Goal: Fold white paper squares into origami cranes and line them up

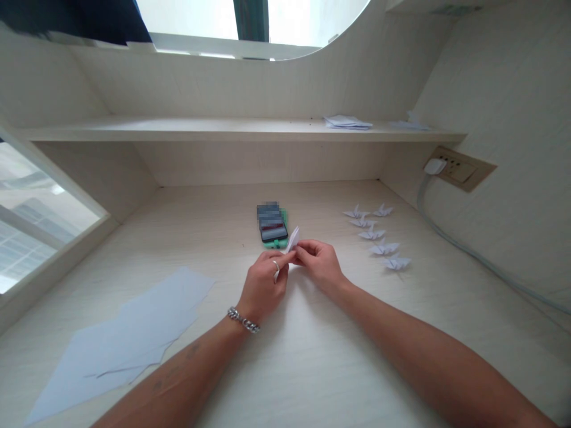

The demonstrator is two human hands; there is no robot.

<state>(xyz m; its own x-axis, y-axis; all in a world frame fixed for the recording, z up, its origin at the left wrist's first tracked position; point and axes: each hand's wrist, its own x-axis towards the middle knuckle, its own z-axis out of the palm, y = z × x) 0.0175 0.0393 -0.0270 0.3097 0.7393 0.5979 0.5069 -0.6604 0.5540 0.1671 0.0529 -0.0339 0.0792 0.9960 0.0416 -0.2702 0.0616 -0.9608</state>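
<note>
My left hand [263, 285] and my right hand [320, 263] meet at the middle of the desk, both pinched on a small folded piece of white paper [293, 239] that sticks up between the fingertips. The left hand wears a ring and a chain bracelet. Just behind the paper lies a phone [272, 226] in a green case, flat on the desk. To the right of my right hand several finished white paper cranes [373, 233] lie in a loose row.
Several flat pale sheets of paper [129, 333] lie at the front left of the desk [312, 356]. A shelf [200, 128] above holds more folded paper [348, 122]. A wall socket [459, 169] with a white plug and cable runs along the right wall.
</note>
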